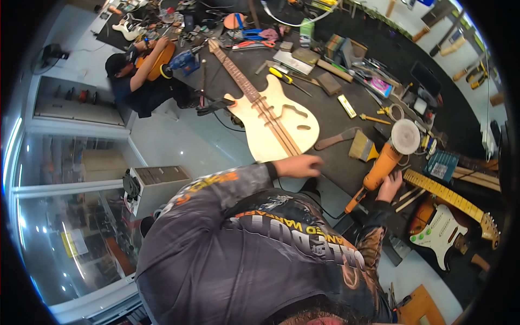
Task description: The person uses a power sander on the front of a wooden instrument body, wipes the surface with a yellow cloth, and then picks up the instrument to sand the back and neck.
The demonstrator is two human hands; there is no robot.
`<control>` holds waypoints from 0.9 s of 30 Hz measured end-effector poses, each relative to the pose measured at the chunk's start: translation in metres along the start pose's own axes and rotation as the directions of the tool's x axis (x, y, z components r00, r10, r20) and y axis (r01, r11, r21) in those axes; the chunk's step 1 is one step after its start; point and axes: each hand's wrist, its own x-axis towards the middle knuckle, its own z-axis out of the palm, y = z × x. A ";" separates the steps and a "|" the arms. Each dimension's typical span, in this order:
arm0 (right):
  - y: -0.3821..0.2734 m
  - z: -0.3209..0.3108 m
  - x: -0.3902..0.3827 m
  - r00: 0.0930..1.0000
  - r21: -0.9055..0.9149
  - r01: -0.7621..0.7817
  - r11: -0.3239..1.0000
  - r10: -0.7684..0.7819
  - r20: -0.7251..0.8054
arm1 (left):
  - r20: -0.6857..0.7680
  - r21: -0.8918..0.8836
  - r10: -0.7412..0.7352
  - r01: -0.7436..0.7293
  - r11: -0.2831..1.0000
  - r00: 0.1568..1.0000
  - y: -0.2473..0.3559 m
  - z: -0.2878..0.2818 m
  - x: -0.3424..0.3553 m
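An unfinished pale wooden electric guitar (281, 122) lies on the dark workbench, its neck pointing to the far left. Dark stripes run down its middle, and its cavities are bare. Just off the body's near edge is my left hand (299, 166), its fingers curled in; whatever they may hold is hidden. My right hand (389, 187) lies between an orange angle grinder (377, 167) with a pale round disc and a loose maple guitar neck (441, 194). Its fingers are stretched out and apart, with nothing seen in them.
A brush (362, 147), a yellow-handled screwdriver (281, 75) and wood blocks (328, 84) lie beyond the guitar. At right rests a sunburst guitar body (433, 225) with a white pickguard. Another person (130, 81) holds an acoustic guitar (162, 62) at far left.
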 end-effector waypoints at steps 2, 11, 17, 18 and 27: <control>-0.032 0.010 -0.032 0.984 -0.263 0.144 0.954 -0.167 -0.068 | -0.001 0.203 -0.270 0.265 0.943 0.963 -0.048 -0.030 -0.088; -0.140 0.155 -0.145 0.868 -0.310 0.486 0.817 -0.412 0.277 | -0.772 -0.129 -0.395 0.487 0.864 0.498 -0.220 -0.191 -0.311; -0.154 0.352 -0.223 0.395 -0.097 0.509 0.855 -0.132 0.909 | -0.739 -0.093 -0.344 0.417 0.904 0.580 -0.256 -0.302 -0.285; -0.148 0.387 -0.240 0.286 -0.054 0.493 0.868 -0.103 0.953 | -0.655 -0.265 -0.389 0.285 0.921 0.648 -0.260 -0.309 -0.280; -0.111 0.569 -0.353 0.078 -0.105 0.463 0.880 0.077 0.994 | -0.417 -0.347 -0.388 0.250 0.904 0.822 -0.273 -0.367 -0.286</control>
